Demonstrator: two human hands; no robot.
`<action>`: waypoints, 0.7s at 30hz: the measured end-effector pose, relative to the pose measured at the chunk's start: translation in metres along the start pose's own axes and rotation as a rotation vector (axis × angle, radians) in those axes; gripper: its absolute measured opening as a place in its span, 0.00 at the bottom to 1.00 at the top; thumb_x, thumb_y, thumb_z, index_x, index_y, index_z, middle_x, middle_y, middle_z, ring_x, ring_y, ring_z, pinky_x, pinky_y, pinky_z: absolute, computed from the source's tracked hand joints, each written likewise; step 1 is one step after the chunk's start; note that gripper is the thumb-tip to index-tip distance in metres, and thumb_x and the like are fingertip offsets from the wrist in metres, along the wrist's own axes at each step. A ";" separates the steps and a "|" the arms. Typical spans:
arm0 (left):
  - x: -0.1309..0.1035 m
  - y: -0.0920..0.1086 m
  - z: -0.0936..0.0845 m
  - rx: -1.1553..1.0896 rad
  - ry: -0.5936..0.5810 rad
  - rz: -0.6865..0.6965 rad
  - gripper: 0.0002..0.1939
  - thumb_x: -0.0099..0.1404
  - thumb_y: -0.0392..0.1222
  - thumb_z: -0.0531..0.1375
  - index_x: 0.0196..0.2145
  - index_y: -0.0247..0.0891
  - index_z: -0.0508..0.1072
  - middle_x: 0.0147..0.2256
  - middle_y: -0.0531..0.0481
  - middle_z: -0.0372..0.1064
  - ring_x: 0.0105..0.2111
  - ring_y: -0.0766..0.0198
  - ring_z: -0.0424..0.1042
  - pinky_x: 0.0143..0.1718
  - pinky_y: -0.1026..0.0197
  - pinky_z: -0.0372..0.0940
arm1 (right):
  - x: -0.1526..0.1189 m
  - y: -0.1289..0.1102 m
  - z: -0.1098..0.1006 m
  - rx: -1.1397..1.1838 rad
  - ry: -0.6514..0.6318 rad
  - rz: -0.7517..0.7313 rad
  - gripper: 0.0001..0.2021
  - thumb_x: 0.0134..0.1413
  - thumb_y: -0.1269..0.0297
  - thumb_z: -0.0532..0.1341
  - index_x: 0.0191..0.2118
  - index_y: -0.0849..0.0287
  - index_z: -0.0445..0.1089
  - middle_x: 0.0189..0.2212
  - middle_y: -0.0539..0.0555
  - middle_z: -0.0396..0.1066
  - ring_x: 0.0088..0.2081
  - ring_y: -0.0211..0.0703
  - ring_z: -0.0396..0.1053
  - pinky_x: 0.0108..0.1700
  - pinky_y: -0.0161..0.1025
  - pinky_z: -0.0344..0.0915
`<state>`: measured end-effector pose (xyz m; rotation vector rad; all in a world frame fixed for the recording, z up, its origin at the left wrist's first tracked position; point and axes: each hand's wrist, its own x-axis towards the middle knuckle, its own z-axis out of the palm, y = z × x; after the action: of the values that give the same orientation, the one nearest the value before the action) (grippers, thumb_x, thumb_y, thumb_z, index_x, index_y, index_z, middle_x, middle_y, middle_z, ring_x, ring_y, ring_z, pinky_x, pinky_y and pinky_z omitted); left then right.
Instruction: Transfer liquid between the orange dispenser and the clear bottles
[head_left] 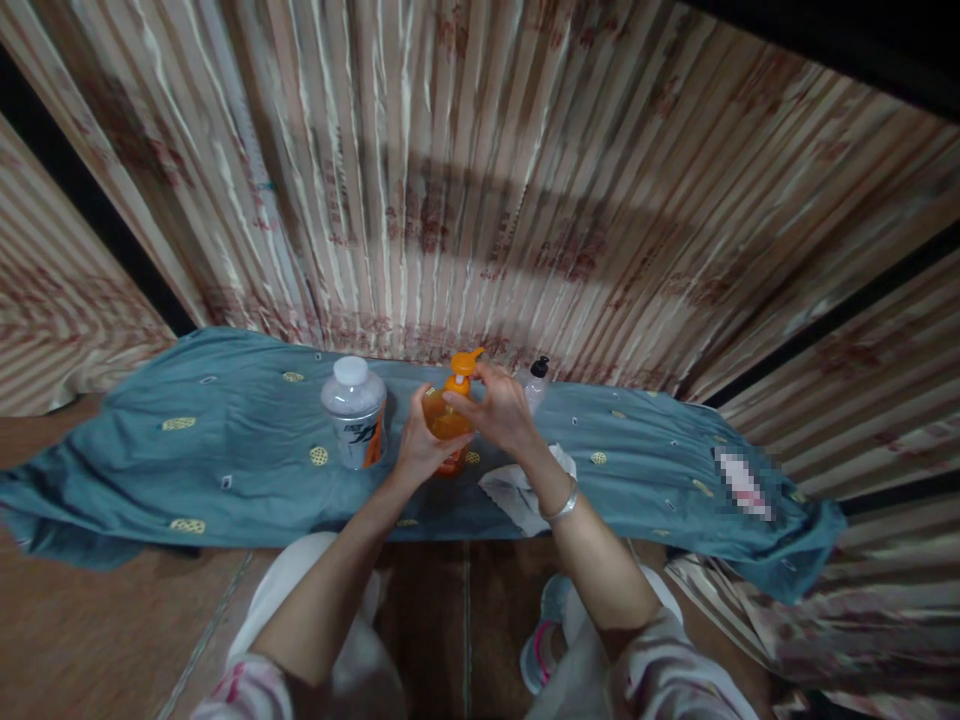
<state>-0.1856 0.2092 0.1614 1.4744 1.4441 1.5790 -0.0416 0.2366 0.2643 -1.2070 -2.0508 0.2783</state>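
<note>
An orange pump bottle (448,420) stands upright on the cloth-covered surface, in the middle of the head view. My left hand (427,440) is wrapped around the bottle's body from the left. At its neck, just under the orange pump head (463,363), the fingers of my right hand (504,405) are closed; their exact hold is partly hidden. A large clear bottle (352,412) with a white cap and a black-and-orange label stands to the left. Behind my right hand is a smaller clear bottle (537,385) with a black pump top.
A crumpled white cloth or tissue (517,495) lies under my right wrist. Blue-green fabric with yellow prints (247,440) covers the long narrow surface. A blurred-out pale item (742,483) rests at the right. Striped curtains (480,200) hang close behind, with dark poles on both sides.
</note>
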 end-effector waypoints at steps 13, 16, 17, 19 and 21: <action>0.000 0.001 -0.001 -0.025 -0.039 0.020 0.56 0.42 0.49 0.80 0.64 0.42 0.59 0.59 0.39 0.69 0.57 0.44 0.74 0.61 0.41 0.69 | 0.015 0.013 -0.019 0.240 -0.324 -0.193 0.15 0.62 0.55 0.63 0.48 0.58 0.73 0.46 0.55 0.76 0.52 0.49 0.73 0.55 0.45 0.69; 0.001 -0.001 0.000 -0.017 -0.038 0.012 0.56 0.42 0.50 0.80 0.64 0.42 0.60 0.60 0.38 0.68 0.59 0.41 0.72 0.62 0.39 0.67 | 0.012 0.009 -0.016 0.168 -0.279 -0.102 0.23 0.56 0.48 0.68 0.51 0.58 0.71 0.47 0.57 0.76 0.51 0.50 0.74 0.54 0.46 0.69; 0.001 -0.001 0.000 -0.015 -0.038 0.007 0.56 0.42 0.51 0.80 0.64 0.42 0.60 0.61 0.38 0.68 0.60 0.41 0.71 0.62 0.38 0.67 | 0.010 0.007 -0.014 0.115 -0.238 -0.061 0.25 0.54 0.47 0.69 0.51 0.58 0.71 0.47 0.58 0.77 0.50 0.51 0.74 0.53 0.46 0.69; 0.000 -0.002 0.001 -0.017 -0.042 0.003 0.56 0.42 0.51 0.80 0.64 0.42 0.60 0.61 0.37 0.67 0.61 0.40 0.70 0.63 0.38 0.66 | 0.007 0.001 -0.011 0.003 -0.167 0.004 0.24 0.54 0.47 0.70 0.49 0.59 0.71 0.44 0.59 0.77 0.47 0.52 0.75 0.52 0.46 0.68; 0.000 -0.003 0.002 -0.026 -0.048 0.005 0.56 0.41 0.51 0.80 0.64 0.42 0.60 0.62 0.37 0.66 0.62 0.41 0.70 0.64 0.38 0.65 | 0.006 -0.004 -0.011 -0.066 -0.142 0.032 0.20 0.55 0.50 0.70 0.46 0.59 0.72 0.42 0.59 0.78 0.46 0.52 0.75 0.51 0.45 0.68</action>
<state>-0.1847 0.2108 0.1587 1.4923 1.3882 1.5494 -0.0387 0.2381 0.2769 -1.2942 -2.1789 0.3216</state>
